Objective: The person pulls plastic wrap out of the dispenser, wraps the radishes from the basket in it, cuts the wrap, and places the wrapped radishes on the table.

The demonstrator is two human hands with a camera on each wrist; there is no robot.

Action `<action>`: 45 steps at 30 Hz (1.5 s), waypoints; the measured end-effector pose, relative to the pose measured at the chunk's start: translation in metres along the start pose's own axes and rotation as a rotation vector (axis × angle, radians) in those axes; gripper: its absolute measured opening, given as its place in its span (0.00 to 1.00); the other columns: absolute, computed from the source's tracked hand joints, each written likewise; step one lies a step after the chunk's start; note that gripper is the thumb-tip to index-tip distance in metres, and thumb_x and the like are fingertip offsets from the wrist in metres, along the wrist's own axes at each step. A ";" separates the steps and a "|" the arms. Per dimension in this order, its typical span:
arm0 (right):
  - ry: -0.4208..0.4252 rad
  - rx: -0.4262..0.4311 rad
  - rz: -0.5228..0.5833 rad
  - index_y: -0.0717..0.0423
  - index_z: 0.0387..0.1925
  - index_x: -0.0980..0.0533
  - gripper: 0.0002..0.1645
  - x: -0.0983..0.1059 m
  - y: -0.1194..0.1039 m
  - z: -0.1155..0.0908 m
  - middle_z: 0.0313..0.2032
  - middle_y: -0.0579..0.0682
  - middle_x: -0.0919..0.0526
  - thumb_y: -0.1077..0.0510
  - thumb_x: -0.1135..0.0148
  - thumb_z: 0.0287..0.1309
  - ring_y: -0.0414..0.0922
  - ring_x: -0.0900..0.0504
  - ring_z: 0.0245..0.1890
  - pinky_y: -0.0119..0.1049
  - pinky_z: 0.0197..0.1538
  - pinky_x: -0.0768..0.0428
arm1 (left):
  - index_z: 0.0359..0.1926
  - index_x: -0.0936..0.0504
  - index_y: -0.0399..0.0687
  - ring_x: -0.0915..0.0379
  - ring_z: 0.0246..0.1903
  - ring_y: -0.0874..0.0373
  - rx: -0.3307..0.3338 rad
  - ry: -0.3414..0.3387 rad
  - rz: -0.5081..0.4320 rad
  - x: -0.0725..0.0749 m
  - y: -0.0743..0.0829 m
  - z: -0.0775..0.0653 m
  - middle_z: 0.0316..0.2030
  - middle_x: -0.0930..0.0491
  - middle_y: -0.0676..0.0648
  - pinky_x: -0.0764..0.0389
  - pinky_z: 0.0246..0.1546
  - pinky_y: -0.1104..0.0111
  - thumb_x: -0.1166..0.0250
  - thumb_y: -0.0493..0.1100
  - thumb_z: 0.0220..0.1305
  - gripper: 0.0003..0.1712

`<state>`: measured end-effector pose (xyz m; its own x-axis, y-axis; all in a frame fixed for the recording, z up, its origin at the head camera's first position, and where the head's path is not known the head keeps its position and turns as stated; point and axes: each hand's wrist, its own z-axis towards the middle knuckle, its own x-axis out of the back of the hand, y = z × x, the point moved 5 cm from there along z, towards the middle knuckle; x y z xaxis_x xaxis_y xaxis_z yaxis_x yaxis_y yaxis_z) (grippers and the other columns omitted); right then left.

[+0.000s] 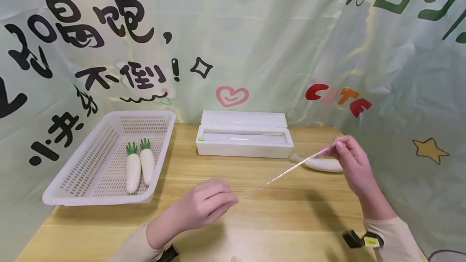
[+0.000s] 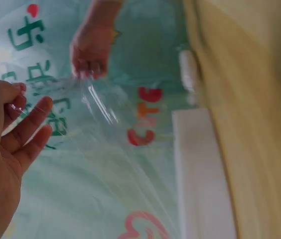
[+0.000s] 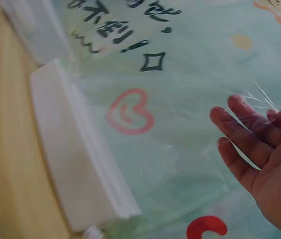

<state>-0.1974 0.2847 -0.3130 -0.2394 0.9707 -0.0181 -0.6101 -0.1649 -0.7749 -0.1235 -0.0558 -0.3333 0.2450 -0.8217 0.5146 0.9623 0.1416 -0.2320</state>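
A sheet of clear cling film point(image 1: 291, 168) stretches between my two hands above the table, seen nearly edge-on in the head view. My left hand point(image 1: 205, 204) pinches one end, low and near the middle. Held higher, at the right, the other end is pinched by my right hand point(image 1: 354, 164). In the left wrist view the film point(image 2: 100, 107) shows as a shiny see-through sheet with creases. Thumb and fingertips of the right hand point(image 3: 265, 134) grip bunched film in its wrist view. A white radish point(image 1: 327, 165) lies on the table behind the right hand.
A white cling film dispenser box point(image 1: 244, 149) stands at the back middle, lid raised, with a green slider at its left. To the left, a white plastic basket point(image 1: 105, 202) holds two white radishes point(image 1: 133, 173) with green tops. A printed cloth point(image 1: 269, 51) hangs behind the wooden table.
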 end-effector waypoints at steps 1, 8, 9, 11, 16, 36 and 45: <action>-0.031 -0.019 -0.071 0.66 0.39 0.32 0.14 -0.001 0.000 -0.008 0.35 0.50 0.16 0.72 0.67 0.72 0.40 0.14 0.39 0.26 0.49 0.20 | 0.34 0.17 0.41 0.20 0.34 0.60 -0.002 -0.009 -0.012 0.002 0.002 -0.004 0.30 0.18 0.50 0.18 0.47 0.69 0.42 0.35 0.67 0.08; -0.262 -0.102 -0.444 0.68 0.39 0.31 0.13 -0.021 0.006 -0.050 0.31 0.48 0.15 0.78 0.63 0.66 0.38 0.15 0.36 0.25 0.45 0.21 | 0.34 0.18 0.42 0.26 0.29 0.67 0.047 -0.107 -0.137 0.007 0.008 -0.027 0.30 0.21 0.53 0.24 0.37 0.83 0.43 0.34 0.66 0.08; -0.289 -0.110 -0.473 0.66 0.38 0.30 0.14 -0.024 0.008 -0.056 0.31 0.49 0.15 0.78 0.62 0.66 0.38 0.16 0.35 0.25 0.44 0.21 | 0.35 0.18 0.42 0.26 0.29 0.68 0.062 -0.123 -0.146 0.007 0.008 -0.032 0.30 0.21 0.53 0.25 0.37 0.85 0.43 0.35 0.66 0.07; -0.343 -0.142 -0.536 0.61 0.39 0.29 0.15 -0.032 0.012 -0.067 0.31 0.47 0.14 0.77 0.60 0.67 0.37 0.15 0.36 0.26 0.44 0.20 | 0.36 0.18 0.44 0.28 0.28 0.70 0.094 -0.156 -0.159 0.006 0.009 -0.044 0.30 0.22 0.55 0.28 0.35 0.87 0.44 0.35 0.67 0.07; -0.472 -0.230 -0.704 0.48 0.40 0.28 0.13 -0.050 0.027 -0.093 0.34 0.37 0.13 0.68 0.55 0.71 0.35 0.15 0.40 0.32 0.44 0.18 | 0.37 0.19 0.47 0.32 0.27 0.73 0.172 -0.227 -0.161 0.004 0.010 -0.071 0.29 0.25 0.58 0.30 0.34 0.89 0.44 0.38 0.69 0.07; -0.603 -0.035 -1.082 0.47 0.48 0.23 0.12 -0.065 0.070 -0.137 0.39 0.34 0.16 0.55 0.39 0.64 0.32 0.18 0.39 0.34 0.41 0.18 | 0.39 0.17 0.54 0.24 0.35 0.70 0.320 -0.691 -0.059 -0.020 0.017 -0.123 0.32 0.19 0.61 0.22 0.44 0.79 0.29 0.44 0.55 0.10; -0.661 0.016 -1.049 0.44 0.56 0.21 0.20 -0.057 0.066 -0.149 0.53 0.39 0.16 0.54 0.37 0.62 0.39 0.17 0.52 0.35 0.51 0.18 | 0.38 0.16 0.55 0.22 0.34 0.72 0.488 -0.685 -0.147 -0.016 0.013 -0.127 0.33 0.15 0.61 0.22 0.40 0.77 0.34 0.46 0.62 0.04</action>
<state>-0.1115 0.2441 -0.4574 0.0381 0.3616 0.9315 -0.7451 0.6315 -0.2147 -0.1301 -0.1111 -0.4498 -0.0204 -0.3572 0.9338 0.8945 0.4107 0.1767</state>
